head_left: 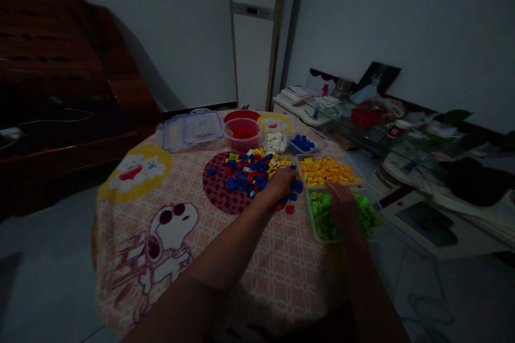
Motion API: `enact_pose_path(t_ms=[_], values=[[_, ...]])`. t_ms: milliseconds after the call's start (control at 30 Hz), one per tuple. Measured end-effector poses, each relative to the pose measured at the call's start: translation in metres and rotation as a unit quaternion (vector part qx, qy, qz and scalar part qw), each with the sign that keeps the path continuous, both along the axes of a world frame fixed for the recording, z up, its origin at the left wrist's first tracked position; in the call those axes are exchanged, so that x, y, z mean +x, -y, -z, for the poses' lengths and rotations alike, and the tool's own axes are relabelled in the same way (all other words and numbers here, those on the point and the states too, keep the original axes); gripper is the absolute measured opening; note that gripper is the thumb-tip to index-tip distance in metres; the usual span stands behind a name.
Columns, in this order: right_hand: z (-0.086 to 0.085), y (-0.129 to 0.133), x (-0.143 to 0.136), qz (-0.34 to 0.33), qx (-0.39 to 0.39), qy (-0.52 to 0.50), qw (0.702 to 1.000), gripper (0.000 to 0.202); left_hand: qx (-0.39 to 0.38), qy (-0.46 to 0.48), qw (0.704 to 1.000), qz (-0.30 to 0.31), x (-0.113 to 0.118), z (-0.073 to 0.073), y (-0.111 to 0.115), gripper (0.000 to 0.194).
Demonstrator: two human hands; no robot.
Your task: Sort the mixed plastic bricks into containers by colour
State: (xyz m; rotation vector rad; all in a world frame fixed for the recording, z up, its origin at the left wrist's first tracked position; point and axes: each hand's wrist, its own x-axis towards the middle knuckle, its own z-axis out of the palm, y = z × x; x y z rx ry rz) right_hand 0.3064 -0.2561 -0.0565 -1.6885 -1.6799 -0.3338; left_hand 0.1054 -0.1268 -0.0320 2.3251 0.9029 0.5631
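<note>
A mixed pile of blue, red, yellow and white bricks [251, 171] lies on the patterned tablecloth. My left hand [282, 181] is at the pile's right side, fingers bent toward the bricks; what they hold, if anything, is too dark to tell. Over the tub of green bricks [321, 217] is my right hand [341, 201], its fingertips near the rim shared with the tub of yellow bricks [328, 170]. Whether its fingers grip anything cannot be made out. Behind the pile are white bricks [276, 142], a box of blue bricks [301, 142] and a round tub of red bricks [242, 131].
A clear lid with a blue edge [193, 129] lies at the table's back left. To the right, a glass shelf [354, 128] carries papers, a red bowl [366, 117] and a cup [398, 127]. A wooden bench [60, 64] stands at the left.
</note>
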Motion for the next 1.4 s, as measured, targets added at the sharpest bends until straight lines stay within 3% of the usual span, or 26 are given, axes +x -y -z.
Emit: enact_pose_path(t_ms=[233, 533, 633, 733, 867, 1000, 1133, 1233, 1400], values=[[0.001, 0.0, 0.001, 0.002, -0.001, 0.002, 1.0, 0.051, 0.064, -0.047, 0.996, -0.037, -0.006, -0.002, -0.004, 0.027], [0.001, 0.0, 0.001, 0.0, 0.008, 0.021, 1.0, 0.046, 0.026, -0.031, 0.998, -0.051, -0.007, -0.001, -0.005, 0.009], [0.001, 0.001, 0.0, 0.001, 0.006, 0.021, 1.0, 0.046, 0.026, 0.008, 0.998, -0.064, -0.009, -0.004, -0.008, 0.008], [0.001, 0.001, 0.0, 0.004, 0.001, 0.011, 1.0, 0.046, 0.024, 0.077, 0.989, -0.122, -0.012, -0.01, -0.01, 0.01], [0.001, 0.0, -0.001, 0.012, -0.004, 0.007, 1.0, 0.045, -0.042, 0.199, 0.964, -0.172, -0.006, -0.011, -0.011, 0.013], [0.001, 0.0, 0.0, 0.005, -0.004, 0.012, 1.0, 0.045, -0.158, 0.305, 0.931, -0.122, 0.015, -0.001, -0.007, 0.026], [0.001, 0.001, 0.0, -0.001, -0.001, 0.012, 1.0, 0.045, -0.189, 0.338, 0.922, -0.028, 0.031, 0.008, 0.0, 0.041], [0.001, 0.001, 0.0, 0.003, 0.0, 0.019, 1.0, 0.045, -0.146, 0.303, 0.941, -0.021, 0.028, 0.008, 0.001, 0.041], [0.002, 0.0, 0.0, 0.005, 0.005, 0.022, 1.0, 0.044, 0.037, 0.201, 0.975, -0.091, 0.004, 0.006, -0.013, 0.041]])
